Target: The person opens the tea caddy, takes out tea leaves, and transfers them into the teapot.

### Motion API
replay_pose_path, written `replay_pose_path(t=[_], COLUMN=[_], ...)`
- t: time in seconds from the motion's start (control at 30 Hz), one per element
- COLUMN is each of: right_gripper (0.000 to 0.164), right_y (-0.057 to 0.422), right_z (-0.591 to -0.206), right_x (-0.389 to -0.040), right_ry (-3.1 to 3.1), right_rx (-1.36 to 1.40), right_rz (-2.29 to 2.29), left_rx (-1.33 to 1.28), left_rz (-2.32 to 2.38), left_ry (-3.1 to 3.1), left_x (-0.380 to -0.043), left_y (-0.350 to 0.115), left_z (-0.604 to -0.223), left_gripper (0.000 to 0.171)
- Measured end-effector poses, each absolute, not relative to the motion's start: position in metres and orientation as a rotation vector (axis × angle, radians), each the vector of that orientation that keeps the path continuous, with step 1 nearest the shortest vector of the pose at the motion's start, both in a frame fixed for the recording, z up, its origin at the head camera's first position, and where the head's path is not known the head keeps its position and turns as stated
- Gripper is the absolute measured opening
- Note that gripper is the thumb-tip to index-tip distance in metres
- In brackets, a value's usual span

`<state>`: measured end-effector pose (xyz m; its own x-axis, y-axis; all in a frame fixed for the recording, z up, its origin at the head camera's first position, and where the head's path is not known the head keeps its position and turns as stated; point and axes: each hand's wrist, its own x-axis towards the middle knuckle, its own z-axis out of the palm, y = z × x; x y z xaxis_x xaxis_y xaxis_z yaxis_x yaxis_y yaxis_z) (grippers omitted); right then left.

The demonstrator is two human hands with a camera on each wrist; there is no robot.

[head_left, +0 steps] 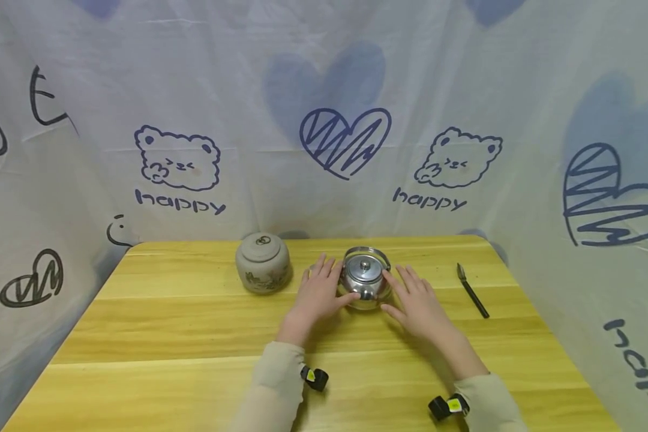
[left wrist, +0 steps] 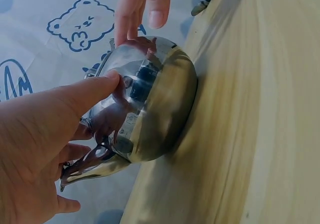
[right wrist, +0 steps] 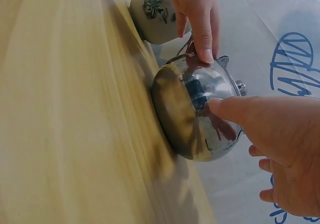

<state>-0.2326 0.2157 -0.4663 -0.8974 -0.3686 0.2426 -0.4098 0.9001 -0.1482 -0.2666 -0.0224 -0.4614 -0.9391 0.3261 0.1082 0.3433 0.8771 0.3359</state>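
A shiny metal teapot (head_left: 365,294) stands upright on the table, its knobbed lid (head_left: 363,268) on and its loop handle (head_left: 368,248) raised. My left hand (head_left: 318,294) is at its left side, around the spout (left wrist: 95,170). The left thumb (left wrist: 106,82) touches the front of the pot, with the other fingers spread behind the spout. On the opposite side, my right hand (head_left: 421,303) has its thumb (right wrist: 225,107) against the pot's front. Its other fingers are extended along the right side, partly hidden by the pot in the right wrist view.
A lidded grey jar (head_left: 263,267) with a painted scene stands left of the teapot. To the right lies a slim black-handled tool (head_left: 472,292) with a pointed tip. The wooden table (head_left: 167,336) backs onto a printed cloth (head_left: 259,168).
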Motion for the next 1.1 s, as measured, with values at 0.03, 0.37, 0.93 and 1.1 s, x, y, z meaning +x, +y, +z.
replay_pose_path(t=[0.03,0.37,0.93,1.1], right_gripper=[0.073,0.066,0.059,0.058], right_y=[0.216,0.219,0.213,0.204], right_z=[-0.466,-0.457,-0.407,-0.394], right_x=[-0.233,-0.239,-0.249,-0.251], right_ry=[-2.87,-2.885,-2.772,-2.709], right_rx=[0.583,0.567,0.523,0.486], right_rz=[0.295,0.328,0.465,0.62], left_rx=[-0.53,-0.493,-0.486,-0.501], left_rz=[-0.558,-0.668,-0.711,-0.691], left_ry=[-2.999,-2.977,-2.956,-2.944], left_x=[-0.267,-0.272,-0.274,-0.275], left_y=[-0.021,-0.016,-0.013,-0.013], left_z=[-0.462,-0.462,-0.463,-0.466], left_gripper=[0.091,0.089,0.09,0.091])
